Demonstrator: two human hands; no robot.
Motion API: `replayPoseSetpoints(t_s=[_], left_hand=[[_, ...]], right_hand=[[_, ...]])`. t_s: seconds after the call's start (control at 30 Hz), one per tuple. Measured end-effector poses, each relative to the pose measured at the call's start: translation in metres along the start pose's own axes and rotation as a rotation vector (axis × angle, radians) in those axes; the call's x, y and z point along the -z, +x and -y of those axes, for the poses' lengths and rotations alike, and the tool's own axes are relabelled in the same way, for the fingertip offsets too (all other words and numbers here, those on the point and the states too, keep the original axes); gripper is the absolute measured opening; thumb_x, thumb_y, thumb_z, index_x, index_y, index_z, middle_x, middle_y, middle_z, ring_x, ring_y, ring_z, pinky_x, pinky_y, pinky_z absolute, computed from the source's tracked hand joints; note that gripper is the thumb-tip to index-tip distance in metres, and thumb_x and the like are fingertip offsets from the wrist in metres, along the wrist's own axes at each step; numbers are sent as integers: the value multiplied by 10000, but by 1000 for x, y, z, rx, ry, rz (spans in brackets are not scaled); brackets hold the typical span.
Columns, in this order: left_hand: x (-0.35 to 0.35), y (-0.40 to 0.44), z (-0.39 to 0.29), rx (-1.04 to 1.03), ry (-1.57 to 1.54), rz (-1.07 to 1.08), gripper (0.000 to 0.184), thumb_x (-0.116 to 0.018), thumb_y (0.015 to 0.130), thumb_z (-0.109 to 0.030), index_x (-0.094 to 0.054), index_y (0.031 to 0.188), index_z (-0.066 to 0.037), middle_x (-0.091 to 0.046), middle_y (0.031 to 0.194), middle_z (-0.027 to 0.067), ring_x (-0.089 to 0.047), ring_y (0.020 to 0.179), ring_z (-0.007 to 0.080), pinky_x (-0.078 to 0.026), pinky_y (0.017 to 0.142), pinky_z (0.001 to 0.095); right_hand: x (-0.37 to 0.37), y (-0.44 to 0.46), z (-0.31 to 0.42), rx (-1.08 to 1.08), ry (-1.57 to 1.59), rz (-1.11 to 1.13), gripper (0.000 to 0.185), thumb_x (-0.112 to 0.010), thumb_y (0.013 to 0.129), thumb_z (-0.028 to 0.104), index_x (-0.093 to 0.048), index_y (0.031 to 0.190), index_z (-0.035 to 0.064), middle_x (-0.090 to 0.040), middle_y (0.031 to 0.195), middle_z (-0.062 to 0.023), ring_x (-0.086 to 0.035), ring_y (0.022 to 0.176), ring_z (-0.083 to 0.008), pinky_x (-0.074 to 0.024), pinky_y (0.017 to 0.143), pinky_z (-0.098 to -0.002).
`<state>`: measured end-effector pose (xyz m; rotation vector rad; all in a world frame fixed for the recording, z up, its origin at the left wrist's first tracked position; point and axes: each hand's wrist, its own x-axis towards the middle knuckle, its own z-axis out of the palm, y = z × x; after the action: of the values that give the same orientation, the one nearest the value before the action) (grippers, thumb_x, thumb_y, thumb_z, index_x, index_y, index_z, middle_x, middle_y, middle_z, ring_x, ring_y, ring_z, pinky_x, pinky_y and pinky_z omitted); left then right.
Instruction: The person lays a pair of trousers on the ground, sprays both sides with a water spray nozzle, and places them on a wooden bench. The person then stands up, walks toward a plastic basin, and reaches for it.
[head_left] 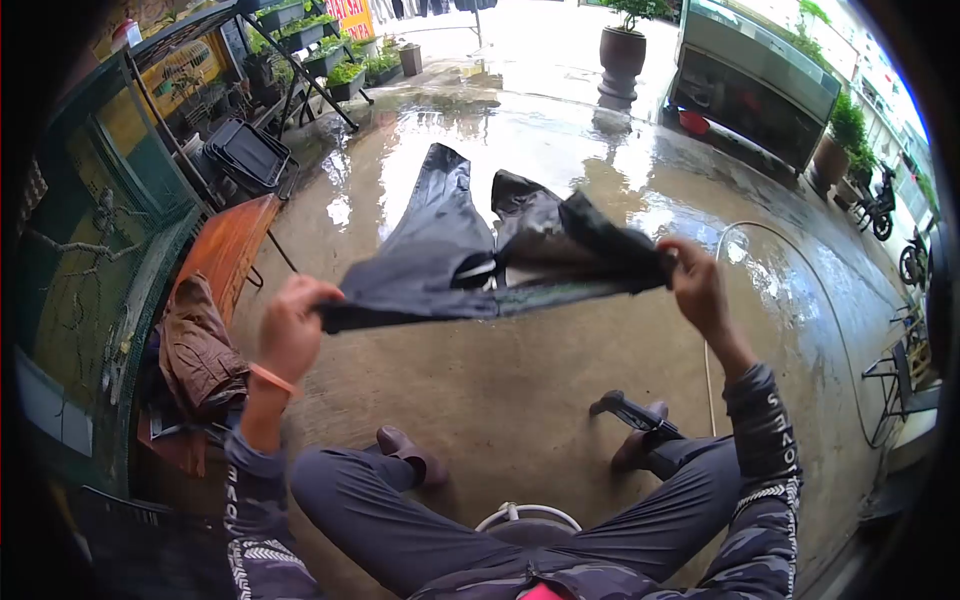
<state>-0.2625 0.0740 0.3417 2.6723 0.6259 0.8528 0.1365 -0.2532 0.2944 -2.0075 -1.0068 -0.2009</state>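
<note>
Trousers, one pair, span the air above wet floor, hiding part of it. My left hand and right hand each pinch one waist end. One hose right; one bench left, brown cloth beside.

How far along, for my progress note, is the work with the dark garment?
Done, it seems: the dark garment is opened out wide. In hand: the left hand and right hand grip its near edge at opposite ends. Remaining, probably: putting it down, as neither hand has let go. The brown cloth lies crumpled; whether it belongs to the job, I cannot tell.
</note>
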Motion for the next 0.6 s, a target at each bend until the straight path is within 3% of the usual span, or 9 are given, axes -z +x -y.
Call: replayPoseSetpoints(t_s=[0.07,0.1,0.13,0.17,0.2,0.27,0.3,0.43,0.6], left_hand=[[-79,-90,21,282,103,450,291,-616,813,-48,-741,1041,-181,-645,1114,103,-653,1020,323,-527,881,420],[-113,-129,40,295,272,805,337,-677,815,-143,-736,1130,-249,-634,1224,82,-618,1142,309,-506,973,438],[-130,-146,34,318,271,1086,422,-711,808,-195,-706,1222,-275,-616,1294,95,-574,1225,299,-470,1036,445],[-143,-159,38,208,157,1185,473,-710,833,-227,-654,1302,-236,-604,1313,123,-564,1239,301,-457,1048,427],[-151,-159,31,217,139,1204,473,-710,833,-227,-654,1302,-236,-604,1313,123,-564,1239,301,-457,1048,427],[-161,-137,14,249,-305,1053,506,-690,857,-225,-604,1355,-197,-597,1321,137,-563,1236,309,-452,1050,421],[-164,-129,11,295,-347,1010,524,-684,874,-240,-564,1381,-180,-601,1300,147,-563,1226,324,-461,1031,426],[-166,-106,17,234,108,1042,570,-689,882,-281,-508,1412,-175,-600,1263,159,-575,1190,360,-480,993,441],[-191,-100,43,201,-72,1009,559,-668,897,-274,-499,1422,-182,-591,1287,165,-579,1187,362,-481,996,436]], right_hand=[[-32,-80,-63,-175,-14,610,326,-634,880,112,-642,1205,121,-678,866,-207,-676,792,-338,-512,724,-415],[-42,-113,-96,-195,-34,801,438,-651,865,143,-596,1300,136,-702,904,-190,-679,878,-353,-525,806,-430],[-52,-139,-121,-311,-109,841,487,-671,857,169,-586,1335,141,-718,1003,-175,-672,964,-359,-525,881,-431],[-61,-161,-160,-326,-191,866,529,-680,871,222,-544,1365,90,-704,1105,-201,-678,1035,-341,-528,913,-408],[-65,-171,-185,-339,-196,889,529,-680,871,222,-544,1365,90,-704,1105,-201,-678,1035,-341,-528,913,-408],[-74,-196,-223,-502,-206,947,686,-701,867,386,-495,1420,36,-544,1396,-249,-531,1289,-375,-446,1043,-423],[-82,-208,-248,-512,-200,1009,801,-677,873,504,-447,1440,-14,-518,1420,-252,-496,1332,-360,-406,1084,-412],[-93,-223,-252,-695,-1,1222,802,-648,889,552,-451,1442,5,-556,1379,-222,-519,1304,-340,-399,1079,-393],[-106,-226,-263,-763,-33,1263,768,-577,905,644,-507,1351,22,-636,1208,-167,-593,1114,-278,-440,968,-384]])
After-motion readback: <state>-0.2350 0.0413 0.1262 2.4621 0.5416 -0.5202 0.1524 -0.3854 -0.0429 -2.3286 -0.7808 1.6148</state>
